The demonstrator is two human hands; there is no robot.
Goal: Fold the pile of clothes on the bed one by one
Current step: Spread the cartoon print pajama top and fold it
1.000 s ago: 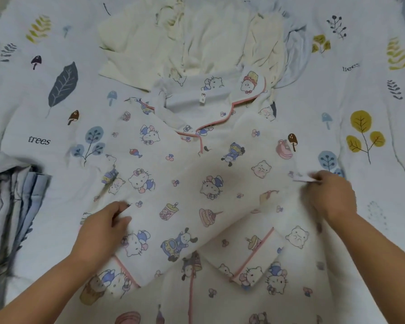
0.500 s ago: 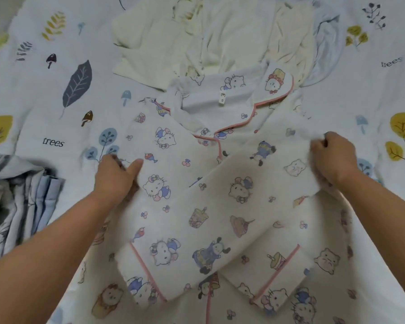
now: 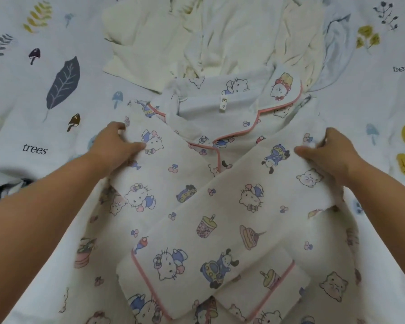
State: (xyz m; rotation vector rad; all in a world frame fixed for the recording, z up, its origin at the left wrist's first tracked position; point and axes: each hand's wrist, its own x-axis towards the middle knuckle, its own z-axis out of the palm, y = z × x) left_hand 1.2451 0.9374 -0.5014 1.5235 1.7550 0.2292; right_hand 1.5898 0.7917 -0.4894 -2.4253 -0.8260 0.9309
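Note:
A white pyjama shirt (image 3: 222, 218) with cartoon prints and pink piping lies spread on the bed, collar at the far end. Both sleeves are folded across its front and cross each other. My left hand (image 3: 117, 146) grips the shirt's left side near the shoulder, thumb on top. My right hand (image 3: 325, 153) grips the right side near the other shoulder, thumb lying on the cloth. Beyond the collar lies a heap of cream and white clothes (image 3: 220, 38).
The bedsheet (image 3: 33, 108) is pale with leaf, mushroom and tree prints. A folded grey-blue garment (image 3: 2, 188) shows at the left edge behind my left forearm. A light blue cloth (image 3: 337, 40) lies at the heap's right side.
Both hands have slid up the shirt's sides from near the sleeve cuffs toward the shoulders. The view has moved closer to the shirt.

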